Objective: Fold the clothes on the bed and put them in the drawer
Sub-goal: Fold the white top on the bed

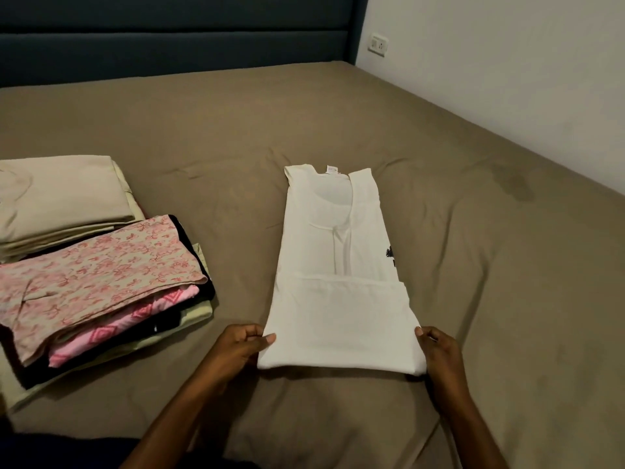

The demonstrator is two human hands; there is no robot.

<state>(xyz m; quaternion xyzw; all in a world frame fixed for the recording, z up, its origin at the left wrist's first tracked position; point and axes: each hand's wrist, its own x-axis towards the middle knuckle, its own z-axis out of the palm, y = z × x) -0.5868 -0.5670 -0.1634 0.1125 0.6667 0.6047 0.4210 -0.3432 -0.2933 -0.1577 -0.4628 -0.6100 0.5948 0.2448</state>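
Brown sheet (338, 123) covered the bed, with a dark blue padded headboard (169, 35) along the far edge and a pale wall (507, 62) to the right carrying a white switch plate (378, 45). I noted a white sleeveless top (338, 265) lying flat near the middle of the bed, neck end away from the camera, its sides folded in to a narrow strip and its near end doubled back up over the body. A small dark print (390, 253) showed at its right edge. Left hand (241, 346) pinched the near left corner of the top, thumb on the upper face and fingers curled beneath. Right hand (436, 346) gripped the near right corner the same way, thumb on top. Well to the left sat a stack of folded clothes (111, 299): a pink floral piece uppermost, pink patterned and black layers under it. Behind that stack, touching it, lay folded beige cloth (64, 198).
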